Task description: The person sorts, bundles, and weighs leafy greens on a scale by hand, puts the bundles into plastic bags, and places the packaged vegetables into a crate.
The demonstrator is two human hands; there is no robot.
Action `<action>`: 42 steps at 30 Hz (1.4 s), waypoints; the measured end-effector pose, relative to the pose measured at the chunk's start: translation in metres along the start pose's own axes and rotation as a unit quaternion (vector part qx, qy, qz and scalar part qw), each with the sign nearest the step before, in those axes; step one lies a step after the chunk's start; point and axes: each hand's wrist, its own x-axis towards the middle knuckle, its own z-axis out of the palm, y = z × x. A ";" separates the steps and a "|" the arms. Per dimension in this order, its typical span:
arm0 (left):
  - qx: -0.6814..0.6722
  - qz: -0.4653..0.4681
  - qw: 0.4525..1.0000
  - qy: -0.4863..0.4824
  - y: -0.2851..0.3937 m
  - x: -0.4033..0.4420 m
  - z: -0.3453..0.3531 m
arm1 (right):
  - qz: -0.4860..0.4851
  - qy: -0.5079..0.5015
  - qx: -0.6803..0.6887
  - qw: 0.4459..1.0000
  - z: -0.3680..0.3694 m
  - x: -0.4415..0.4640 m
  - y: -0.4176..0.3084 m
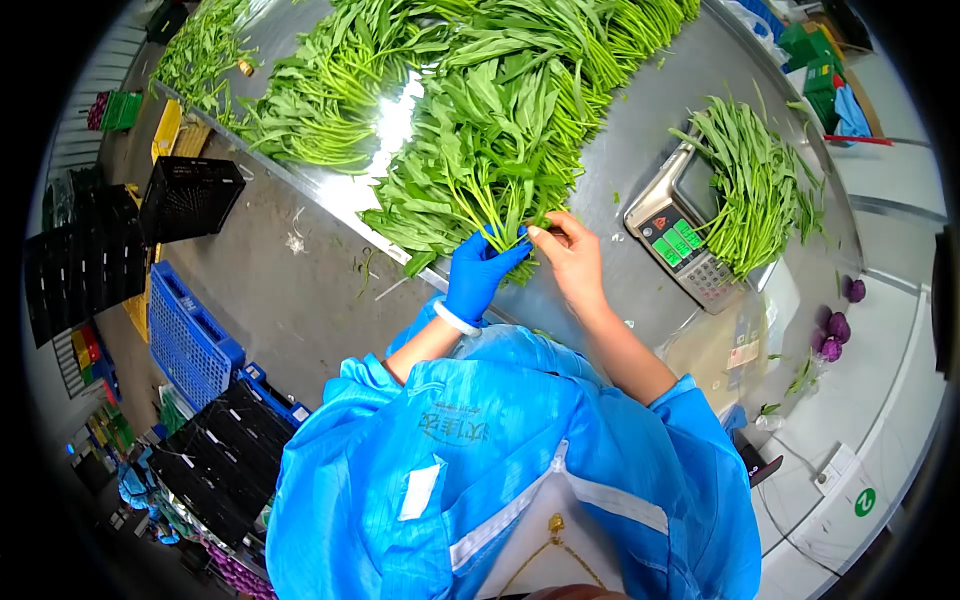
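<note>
My left hand [482,272], in a blue glove with a white band at the wrist, is closed around the stems of a small bunch of water spinach [490,195]. Bare and pinched, my right hand [568,258] meets it at the stems, its thumb and forefinger on a water spinach stem and leaf. Beyond both hands, a large pile of water spinach [500,110] spreads over the metal table [645,130]. To the right, more water spinach [750,185] lies on a digital scale [672,235] with lit green displays.
Purple vegetables [832,335] and a clear plastic bag [715,350] lie at the table's right. On the left, black crates [190,198] and a blue crate [190,335] stand beside the table. A white power socket [835,470] is at lower right.
</note>
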 end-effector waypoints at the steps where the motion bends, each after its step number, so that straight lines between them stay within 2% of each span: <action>1: -0.001 -0.002 1.000 -0.002 -0.001 -0.001 0.000 | 0.017 0.002 0.001 1.000 0.001 -0.002 -0.001; 3: -0.002 -0.006 1.000 -0.008 -0.003 -0.004 0.000 | 0.051 0.007 0.004 0.999 0.002 -0.006 -0.007; 7: 0.004 0.036 0.999 -0.014 -0.024 -0.004 -0.006 | 0.029 0.006 -0.150 0.988 0.015 -0.009 -0.015; 8: 0.006 0.036 0.999 -0.010 -0.027 -0.004 -0.007 | 0.002 0.008 -0.146 0.989 0.014 -0.008 -0.006; 11: -0.032 0.007 0.999 -0.031 -0.015 -0.005 -0.009 | 0.007 0.004 -0.082 0.997 0.006 -0.007 0.009; 15: -0.041 -0.041 0.998 -0.029 -0.002 -0.009 -0.011 | 0.077 0.004 -0.015 0.997 0.009 -0.018 -0.002; 16: -0.050 -0.125 0.990 -0.028 -0.004 -0.006 -0.015 | 0.075 0.006 -0.006 0.997 0.011 -0.019 -0.004; 19: -0.162 -0.153 0.975 0.002 -0.009 -0.006 -0.013 | 0.067 0.009 0.003 0.998 0.015 -0.024 0.002; 22: -0.124 -0.144 0.982 0.017 -0.011 -0.005 -0.018 | 0.054 0.007 0.005 0.998 0.010 -0.029 0.016; 23: -0.119 -0.146 0.982 0.013 -0.015 -0.004 -0.023 | 0.037 -0.027 0.023 0.999 0.011 -0.033 0.007; 25: 0.062 -0.006 0.998 0.019 -0.021 -0.003 -0.025 | 0.019 -0.092 0.046 0.995 0.006 -0.038 0.006; 26: -0.144 -0.077 0.985 0.048 -0.020 0.001 -0.024 | 0.018 -0.089 0.078 0.993 0.004 -0.041 0.001; 27: -0.201 -0.102 0.972 0.071 -0.015 0.006 -0.027 | 0.016 -0.091 0.112 0.989 0.000 -0.042 -0.004; 30: -0.215 -0.028 0.974 0.070 0.000 0.012 -0.042 | 0.005 -0.071 0.140 0.988 -0.023 -0.049 -0.027; 33: -0.165 0.065 0.982 0.057 0.034 0.005 -0.033 | -0.042 -0.030 0.088 0.995 -0.055 -0.060 -0.039; 35: -0.152 0.106 0.982 0.040 0.041 0.005 -0.027 | -0.003 -0.023 0.027 0.999 -0.075 -0.062 -0.024; 36: -0.153 0.097 0.983 0.037 0.040 0.007 -0.023 | 0.015 -0.020 -0.003 1.000 -0.085 -0.061 -0.010; 38: -0.155 0.074 0.985 0.028 0.028 0.013 -0.017 | 0.065 -0.050 -0.200 0.976 -0.104 -0.057 0.035; 39: -0.171 0.016 0.985 0.022 0.014 0.019 -0.020 | 0.091 -0.059 -0.296 0.949 -0.113 -0.058 0.055; 42: -0.202 -0.185 0.961 -0.021 -0.044 0.040 -0.043 | 0.137 -0.018 -0.308 0.941 -0.124 -0.074 0.094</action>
